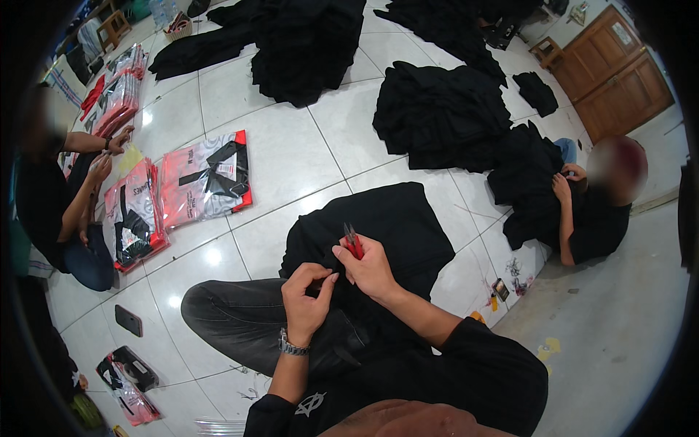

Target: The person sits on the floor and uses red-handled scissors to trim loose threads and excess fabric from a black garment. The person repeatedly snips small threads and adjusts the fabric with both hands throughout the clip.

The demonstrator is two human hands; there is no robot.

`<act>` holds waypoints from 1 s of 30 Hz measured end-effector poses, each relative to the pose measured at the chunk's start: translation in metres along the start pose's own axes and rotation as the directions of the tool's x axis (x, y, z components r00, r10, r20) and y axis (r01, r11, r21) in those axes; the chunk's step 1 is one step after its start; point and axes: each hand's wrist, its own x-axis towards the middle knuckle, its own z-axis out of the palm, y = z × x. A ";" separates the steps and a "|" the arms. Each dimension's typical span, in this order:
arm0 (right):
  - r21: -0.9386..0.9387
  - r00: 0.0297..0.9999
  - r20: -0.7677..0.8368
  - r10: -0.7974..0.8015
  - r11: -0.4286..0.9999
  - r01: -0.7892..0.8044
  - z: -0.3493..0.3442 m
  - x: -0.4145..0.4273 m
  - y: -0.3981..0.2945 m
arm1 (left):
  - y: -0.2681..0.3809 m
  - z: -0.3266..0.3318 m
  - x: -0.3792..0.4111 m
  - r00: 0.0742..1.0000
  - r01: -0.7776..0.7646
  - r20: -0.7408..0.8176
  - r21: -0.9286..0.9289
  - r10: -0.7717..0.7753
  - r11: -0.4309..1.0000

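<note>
My right hand [371,269] is closed around red-handled thread snips [354,244], whose metal tips point away from me. Just left of it, my left hand [307,297] has its thumb and forefinger brought close together over the black cloth; whether a thread or a bit of fabric is between them is too small to tell. A black fabric garment [382,218] lies across my lap and on the tiles beyond my knee, under both hands. A metal watch [294,344] is on my left wrist.
Piles of black garments [442,109] lie on the tiled floor ahead. Plastic-packed red and black shirts [207,175] are stacked at left beside a seated person [71,207]. Another person [595,229] handles black cloth at right. A phone [128,320] and thread scraps [513,269] lie on the floor.
</note>
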 end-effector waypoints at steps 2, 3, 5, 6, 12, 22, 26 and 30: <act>0.083 0.999 0.023 0.037 0.996 -0.038 0.000 -0.003 0.001 | -0.005 0.002 0.000 0.998 0.001 -0.062 -0.036 -0.003 0.999; 0.079 0.999 0.050 0.015 0.997 -0.019 -0.001 -0.004 0.003 | -0.005 0.003 0.000 0.994 0.045 -0.095 -0.073 -0.052 0.996; 0.046 0.996 0.072 -0.054 0.998 0.051 -0.002 -0.004 0.009 | -0.004 0.006 0.003 0.976 0.129 -0.153 -0.151 -0.152 0.980; 0.018 0.992 0.070 -0.102 0.995 0.101 -0.001 -0.003 0.011 | -0.010 0.004 0.004 0.989 0.074 -0.117 -0.106 -0.087 0.992; -0.018 0.984 0.072 -0.163 0.986 0.165 0.002 -0.004 0.014 | -0.023 0.002 -0.001 0.994 0.006 -0.107 0.045 -0.001 0.999; 0.181 0.999 0.024 0.042 0.983 -0.046 0.004 -0.008 0.017 | -0.027 0.016 -0.007 0.931 0.264 -0.147 -0.365 -0.335 0.893; 0.337 0.998 0.015 0.067 0.939 -0.068 -0.001 -0.004 0.020 | -0.021 0.011 0.002 0.938 0.282 -0.087 -0.379 -0.337 0.882; 0.450 0.994 0.049 0.098 0.886 -0.109 -0.007 -0.004 0.011 | -0.021 0.010 0.000 0.959 0.203 -0.092 -0.436 -0.268 0.877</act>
